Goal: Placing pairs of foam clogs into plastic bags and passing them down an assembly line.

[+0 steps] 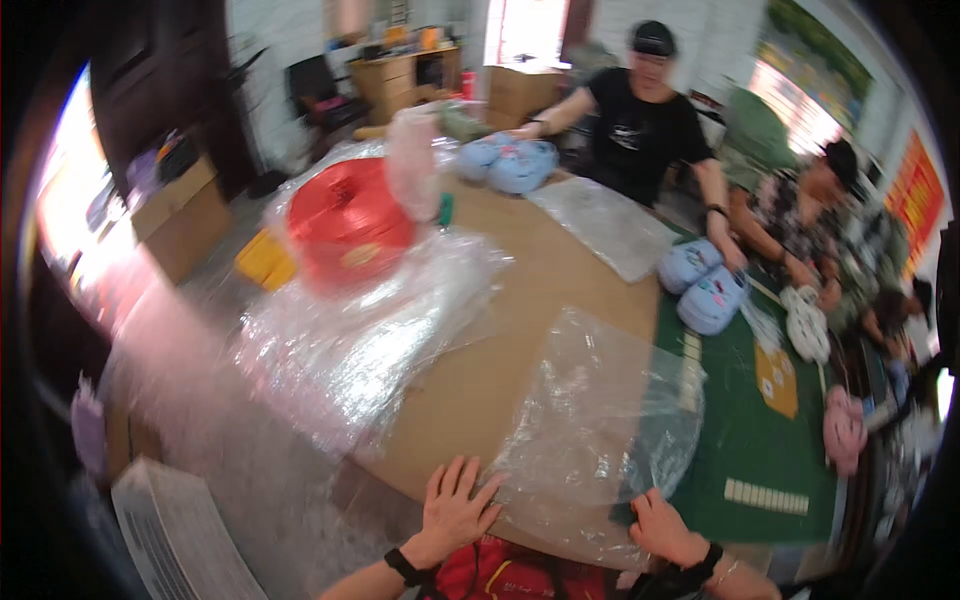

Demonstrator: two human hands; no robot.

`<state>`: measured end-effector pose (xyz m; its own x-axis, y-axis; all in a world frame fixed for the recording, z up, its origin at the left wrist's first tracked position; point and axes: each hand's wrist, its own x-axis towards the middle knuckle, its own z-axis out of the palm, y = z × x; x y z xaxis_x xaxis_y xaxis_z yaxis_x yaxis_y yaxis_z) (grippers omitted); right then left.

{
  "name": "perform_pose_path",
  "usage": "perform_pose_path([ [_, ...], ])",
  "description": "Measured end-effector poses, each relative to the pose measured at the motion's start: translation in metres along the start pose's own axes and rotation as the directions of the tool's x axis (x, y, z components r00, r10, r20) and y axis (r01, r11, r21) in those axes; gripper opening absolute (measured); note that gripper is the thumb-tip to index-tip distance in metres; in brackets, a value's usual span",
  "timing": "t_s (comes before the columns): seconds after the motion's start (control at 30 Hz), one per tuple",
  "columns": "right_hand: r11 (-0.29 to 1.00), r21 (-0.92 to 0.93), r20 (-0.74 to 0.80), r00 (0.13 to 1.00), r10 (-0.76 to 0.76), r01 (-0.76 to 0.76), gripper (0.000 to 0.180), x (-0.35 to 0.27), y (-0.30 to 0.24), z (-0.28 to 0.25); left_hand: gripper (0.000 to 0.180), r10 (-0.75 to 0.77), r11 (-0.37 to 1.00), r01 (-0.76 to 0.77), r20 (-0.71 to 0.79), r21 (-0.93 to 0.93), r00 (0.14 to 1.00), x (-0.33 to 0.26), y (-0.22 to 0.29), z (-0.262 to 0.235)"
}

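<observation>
A clear plastic bag (585,420) lies flat on the near side of the table, partly over the brown board and partly over the green mat. My left hand (458,512) rests at the bag's near left corner, fingers spread. At the near right edge of the bag, my right hand (660,525) has its fingers closed on the film. Beyond it, a co-worker in black touches two pairs of light blue slipper-like items, one pair (705,285) on the right and another pair (508,163) at the far edge.
A big red roll (350,220) and a heap of clear plastic bags (370,340) cover the table's left side. Another clear bag (605,225) lies farther off. On the green mat (740,440) are a pale strip (767,497) and yellow cards (776,382). A second person handles white items (805,322).
</observation>
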<state>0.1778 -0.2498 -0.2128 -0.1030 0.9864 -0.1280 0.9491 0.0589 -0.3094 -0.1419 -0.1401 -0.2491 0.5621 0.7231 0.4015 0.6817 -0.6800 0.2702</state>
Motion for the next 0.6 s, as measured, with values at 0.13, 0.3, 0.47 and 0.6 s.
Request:
perform_pose_path([
  [0.13,0.998,0.055,0.059,0.998,-0.035,0.031,0.029,0.006,0.007,-0.004,0.035,0.011,0.999,-0.01,0.042,-0.03,0.999,-0.004,0.001,-0.002],
  [0.3,0.996,0.062,0.052,0.997,0.063,-0.066,0.027,0.006,0.003,-0.006,0.037,-0.055,0.998,0.054,0.027,0.04,0.998,-0.004,0.002,0.007],
  [0.47,0.998,0.066,-0.089,0.996,0.008,-0.002,0.029,-0.003,0.007,0.003,0.04,-0.028,0.998,0.025,0.045,0.056,0.999,-0.003,0.001,0.01],
  [0.6,0.988,0.145,-0.122,0.992,-0.025,0.042,0.034,-0.019,0.008,0.003,0.041,-0.056,0.998,0.052,0.088,0.043,0.995,-0.002,0.004,0.006],
])
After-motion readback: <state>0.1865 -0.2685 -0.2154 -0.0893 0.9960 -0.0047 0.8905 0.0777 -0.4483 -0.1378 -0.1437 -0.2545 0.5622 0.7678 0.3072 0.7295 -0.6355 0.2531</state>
